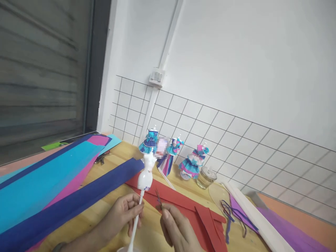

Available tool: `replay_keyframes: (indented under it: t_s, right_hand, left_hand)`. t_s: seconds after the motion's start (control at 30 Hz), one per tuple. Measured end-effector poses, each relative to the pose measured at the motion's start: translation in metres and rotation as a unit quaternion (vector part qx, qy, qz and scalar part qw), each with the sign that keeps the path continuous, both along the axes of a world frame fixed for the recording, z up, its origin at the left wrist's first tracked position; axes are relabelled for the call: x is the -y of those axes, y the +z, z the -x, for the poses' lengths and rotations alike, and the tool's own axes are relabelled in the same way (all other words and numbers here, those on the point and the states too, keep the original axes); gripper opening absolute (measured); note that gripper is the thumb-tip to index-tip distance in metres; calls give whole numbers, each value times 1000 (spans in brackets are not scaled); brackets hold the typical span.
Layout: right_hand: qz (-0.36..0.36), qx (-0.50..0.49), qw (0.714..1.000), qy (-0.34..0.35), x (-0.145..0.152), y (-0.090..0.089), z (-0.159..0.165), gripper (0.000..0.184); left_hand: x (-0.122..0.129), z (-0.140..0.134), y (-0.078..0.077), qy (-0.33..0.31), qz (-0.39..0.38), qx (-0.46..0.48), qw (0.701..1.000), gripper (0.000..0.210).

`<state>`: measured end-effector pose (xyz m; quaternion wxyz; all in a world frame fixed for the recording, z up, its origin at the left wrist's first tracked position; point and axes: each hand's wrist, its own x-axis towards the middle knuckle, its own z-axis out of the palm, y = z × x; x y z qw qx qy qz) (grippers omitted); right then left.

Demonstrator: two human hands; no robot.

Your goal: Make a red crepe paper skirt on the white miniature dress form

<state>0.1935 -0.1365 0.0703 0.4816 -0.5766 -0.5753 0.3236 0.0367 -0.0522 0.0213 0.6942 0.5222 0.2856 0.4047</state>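
A small white mannequin point(145, 174) stands tilted on a thin white pole point(136, 221). My left hand point(127, 212) is closed around that pole just below the torso. Small bluish-purple marks show at the torso's lower edge. Pinched between the thumb and fingers of my right hand point(177, 225) is a pair of thin metal tweezers point(158, 196). Their tips point up, to the right of the mannequin and apart from it. Red paper sheets point(183, 206) lie under and behind my right hand.
Dressed mannequins point(193, 164) and a glass jar point(206, 177) line the back, before a wire grid point(210, 122). A dark blue strip point(78, 201) and light blue sheets point(57, 168) lie left. At right are purple-blue scraps point(231, 211) and a white roll point(258, 218).
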Motion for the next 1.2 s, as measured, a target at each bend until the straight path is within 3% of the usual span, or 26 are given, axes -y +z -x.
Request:
replay_keyframes:
  t_s: [0.13, 0.33, 0.53, 0.8, 1.2]
  right_hand:
    - [-31, 20, 996, 78, -33, -4, 11, 40]
    - [-27, 145, 989, 11, -44, -40, 6, 40]
    - [-50, 235, 970, -47, -45, -56, 7, 45]
    - [-55, 292, 952, -73, -43, -56, 11, 52]
    - [-43, 321, 943, -78, -42, -56, 12, 53]
  left_hand:
    - [-2, 1, -3, -18, 8, 23, 1000, 35]
    - [-8, 0, -12, -4, 11, 41, 999, 36]
    - [-7, 0, -15, -23, 17, 59, 998, 31]
    - [-2, 0, -7, -26, 20, 41, 999, 35]
    - [-3, -3, -12, -11, 5, 32, 999, 40]
